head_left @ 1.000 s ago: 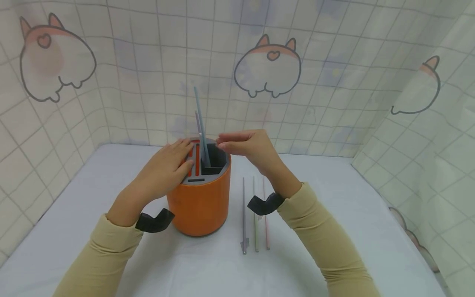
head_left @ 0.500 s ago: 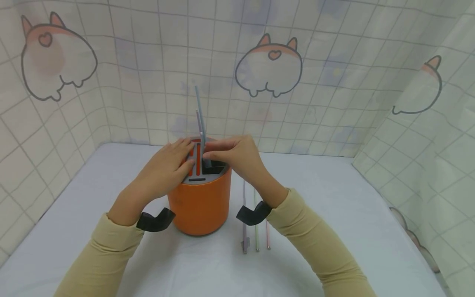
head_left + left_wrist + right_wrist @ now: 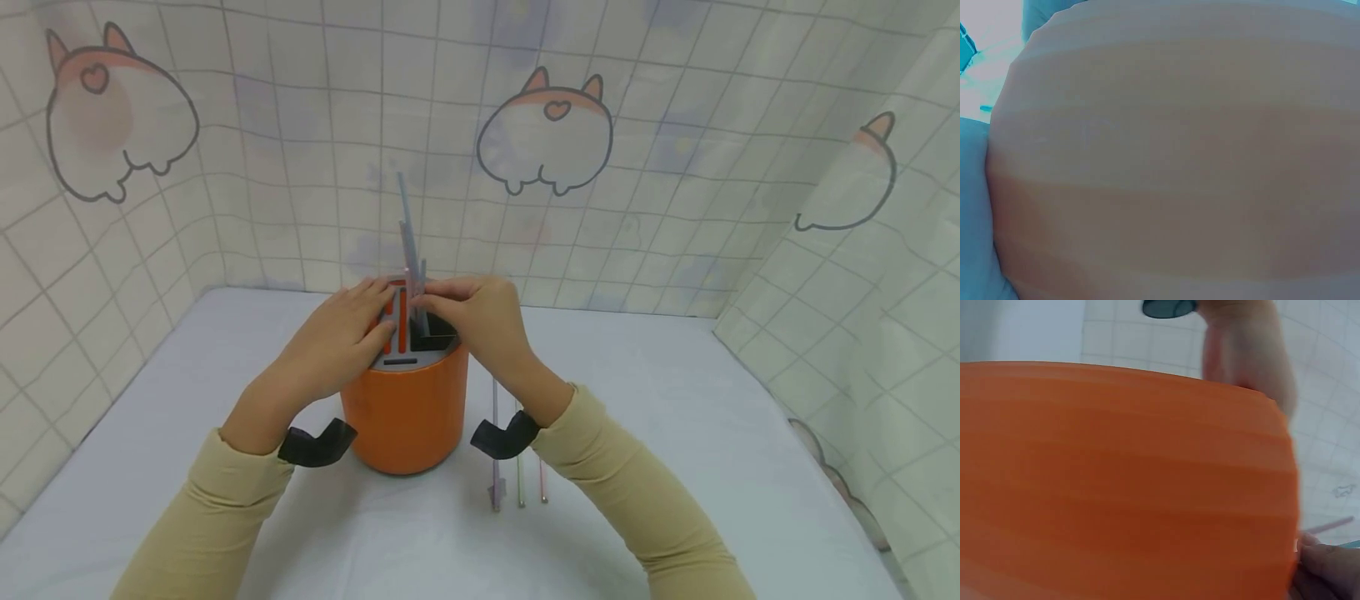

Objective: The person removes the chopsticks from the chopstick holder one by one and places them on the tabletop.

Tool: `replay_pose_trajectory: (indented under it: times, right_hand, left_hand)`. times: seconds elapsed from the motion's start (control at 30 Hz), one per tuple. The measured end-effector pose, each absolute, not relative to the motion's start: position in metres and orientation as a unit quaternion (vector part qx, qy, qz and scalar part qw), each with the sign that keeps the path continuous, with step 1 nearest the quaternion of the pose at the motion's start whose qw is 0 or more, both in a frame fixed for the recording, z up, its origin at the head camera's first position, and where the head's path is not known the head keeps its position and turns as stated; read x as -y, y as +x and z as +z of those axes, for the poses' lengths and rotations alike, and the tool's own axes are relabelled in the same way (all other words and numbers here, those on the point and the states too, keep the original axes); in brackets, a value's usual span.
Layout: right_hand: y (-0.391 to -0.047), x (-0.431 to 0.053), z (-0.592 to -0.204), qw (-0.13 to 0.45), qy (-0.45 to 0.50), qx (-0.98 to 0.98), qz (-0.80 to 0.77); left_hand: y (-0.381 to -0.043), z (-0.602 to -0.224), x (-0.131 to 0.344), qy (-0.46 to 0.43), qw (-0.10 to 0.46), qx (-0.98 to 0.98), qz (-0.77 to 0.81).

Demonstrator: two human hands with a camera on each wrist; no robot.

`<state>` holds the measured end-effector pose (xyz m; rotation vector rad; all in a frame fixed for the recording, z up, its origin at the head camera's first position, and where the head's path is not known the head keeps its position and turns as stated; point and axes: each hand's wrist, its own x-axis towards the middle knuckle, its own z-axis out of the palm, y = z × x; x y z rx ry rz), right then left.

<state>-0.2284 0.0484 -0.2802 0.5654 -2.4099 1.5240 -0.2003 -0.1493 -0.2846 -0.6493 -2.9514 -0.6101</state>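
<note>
One left hand (image 3: 333,340) is resting loose-fingered on a slot-topped, cylindrical orange pot (image 3: 407,417); the right hand (image 3: 486,323) is pinching skinny, straight sticks (image 3: 412,250).

- The left arm (image 3: 213,504) reaches forward.
- The left hand (image 3: 337,337) lies palm down, thumb apart from the fingers.
- The right arm (image 3: 637,492) reaches in too.
- The right hand (image 3: 486,318) pinches with thumb and fingers.

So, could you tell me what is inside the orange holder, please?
Pale sticks stand in the holder, their tops poking out. Their lower ends are hidden inside, and the right hand partly blocks the view.
</note>
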Motion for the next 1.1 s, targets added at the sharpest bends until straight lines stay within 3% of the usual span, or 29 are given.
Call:
replay_pose_trajectory:
  times: [0.27,0.5,0.63,0.77,0.9,1.1]
  right_hand:
    - [-0.223,-0.07,-0.249,0.162,0.214,0.73,0.628]
    - [-0.225,-0.097,-0.223,0.256,0.247,0.636,0.685]
    - [-0.226,-0.117,-0.208,0.277,0.221,0.57,0.741]
    - [-0.228,-0.142,-0.197,0.272,0.193,0.532,0.778]
    - [-0.236,-0.17,-0.2,0.227,0.161,0.561,0.779]
    - [-0.262,-0.202,-0.244,0.126,0.113,0.663,0.73]
  left_hand:
    - [-0.2,-0.284,0.149,-0.209,0.026,0.958,-0.197]
    - [-0.201,-0.285,0.15,-0.209,0.028,0.957,-0.198]
    - [-0.201,-0.286,0.149,-0.207,0.026,0.958,-0.196]
    - [-0.201,-0.286,0.15,-0.205,0.025,0.959,-0.195]
    - [-0.201,-0.286,0.149,-0.205,0.025,0.958,-0.197]
    - [-0.202,-0.286,0.149,-0.203,0.026,0.958,-0.199]
